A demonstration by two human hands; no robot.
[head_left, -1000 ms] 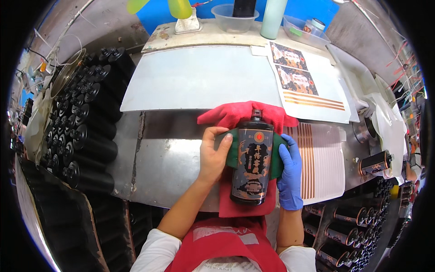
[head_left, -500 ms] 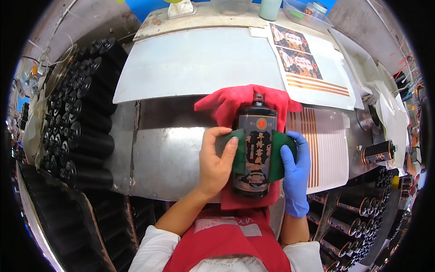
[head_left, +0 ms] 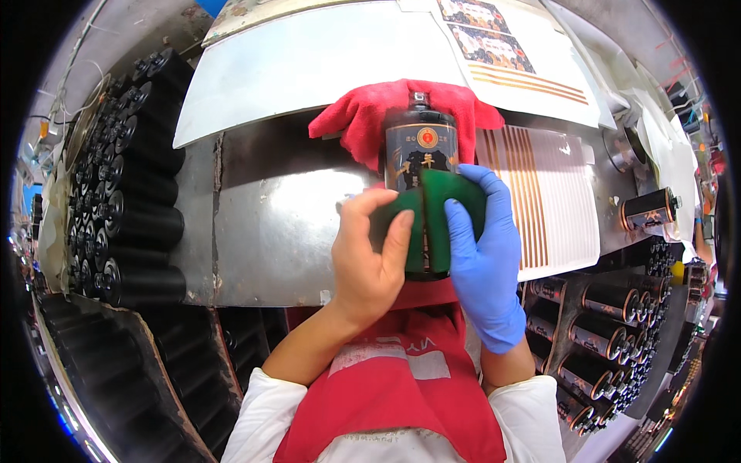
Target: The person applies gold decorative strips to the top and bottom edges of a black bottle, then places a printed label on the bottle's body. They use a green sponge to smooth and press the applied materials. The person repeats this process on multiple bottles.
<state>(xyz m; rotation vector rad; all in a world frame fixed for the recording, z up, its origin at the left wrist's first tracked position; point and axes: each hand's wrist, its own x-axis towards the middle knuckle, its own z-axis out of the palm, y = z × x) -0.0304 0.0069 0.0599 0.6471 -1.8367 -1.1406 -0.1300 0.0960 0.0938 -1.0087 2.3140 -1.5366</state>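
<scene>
A black bottle with a dark decorated label lies on its back on a red cloth, its neck pointing away from me. My left hand, bare, pinches a green flat pad between thumb and fingers over the label's left half. In a blue glove, my right hand grips a second green pad over the right half. The two pads nearly meet, and only a narrow strip of label shows between them. They hide most of the label's lower part.
Plain black bottles are stacked at the left, and labelled ones at the lower right. One labelled bottle lies at the table's right. A sheet with brown strips is beside the cloth; printed decals lie beyond, next to a white board.
Both pads have come inward from the bottle's sides to near its middle line, now covering much of the label. The whole view has shifted, so the table sits higher in it.
</scene>
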